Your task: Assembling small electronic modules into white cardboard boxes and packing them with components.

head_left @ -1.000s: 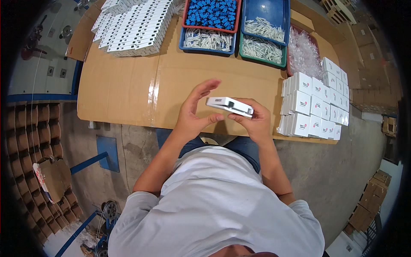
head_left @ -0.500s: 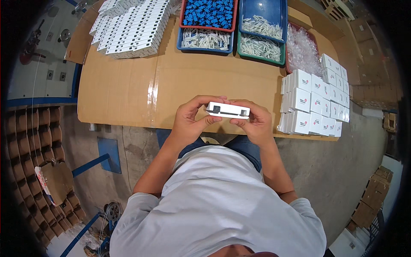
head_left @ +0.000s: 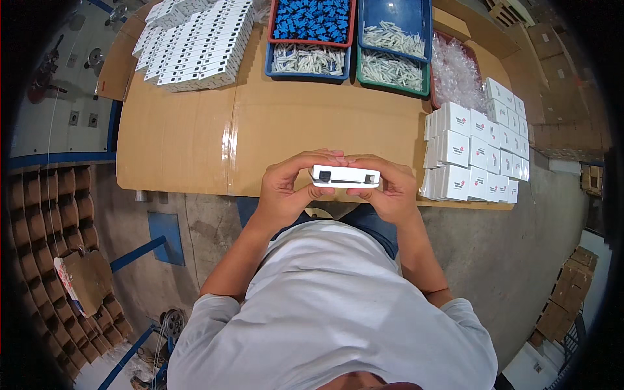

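The table [head_left: 179, 130] makes the dial, twelve o'clock at its far side. At ten stands a white stack [head_left: 198, 55], just past three the boxes [head_left: 478, 155], at twelve a red tray [head_left: 309, 43] of blue parts, all well apart from the hands. Near five, at the table's near edge, the left hand [head_left: 281, 188] and right hand [head_left: 395, 188] both clasp one white case [head_left: 348, 174], left at its nine o'clock end, right at its three. Fingers lie along its twelve side, thumbs [head_left: 318, 192] along its six. To press well, I judge, both hands should push equally, each thumb straight across from its fingers, so neither end tips; the case looks nearly level, which suits that. The thumb tips are slightly apart, so the middle may need a little care. Smallest are the two openings [head_left: 325, 175], toward nine and three; fingertips are best clear of them, as they look. Whether the seam is flush is too fine to tell, so it merits a check.
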